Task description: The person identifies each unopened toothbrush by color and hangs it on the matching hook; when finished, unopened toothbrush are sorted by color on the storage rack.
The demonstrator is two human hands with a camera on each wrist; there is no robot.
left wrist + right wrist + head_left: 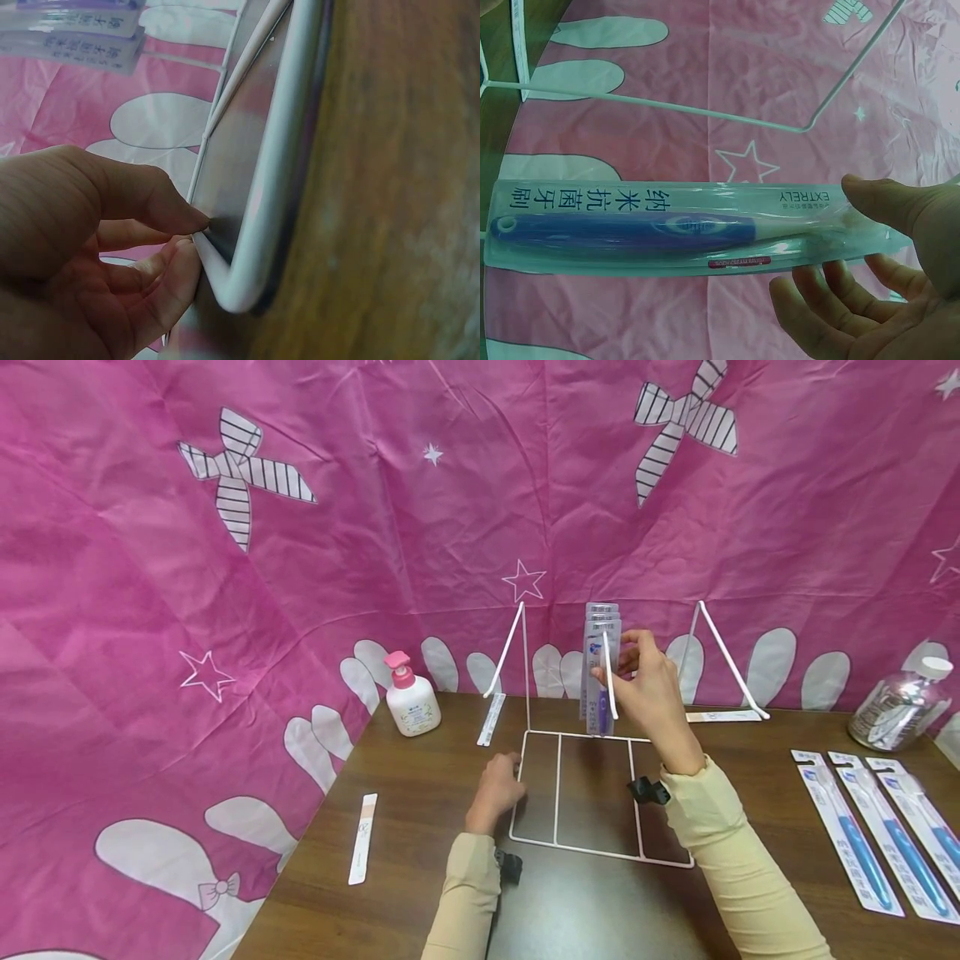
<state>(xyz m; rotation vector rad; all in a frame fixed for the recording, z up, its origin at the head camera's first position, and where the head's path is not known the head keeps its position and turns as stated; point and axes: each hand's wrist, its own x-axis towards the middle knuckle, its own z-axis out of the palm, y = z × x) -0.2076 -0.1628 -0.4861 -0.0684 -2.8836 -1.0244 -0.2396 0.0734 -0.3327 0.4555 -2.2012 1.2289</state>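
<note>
Your left hand (498, 787) pinches the rack (558, 789) at its base, likely steadying it; your right hand (645, 683) grips the front pack (660, 229) by its edges, apparently keeping it straight on the middle hook (609, 675).

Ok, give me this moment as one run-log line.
left hand: pinches white wire rack at base | right hand: holds purple packaged toothbrush at middle prong | three blue packaged toothbrushes: on brown table
</note>
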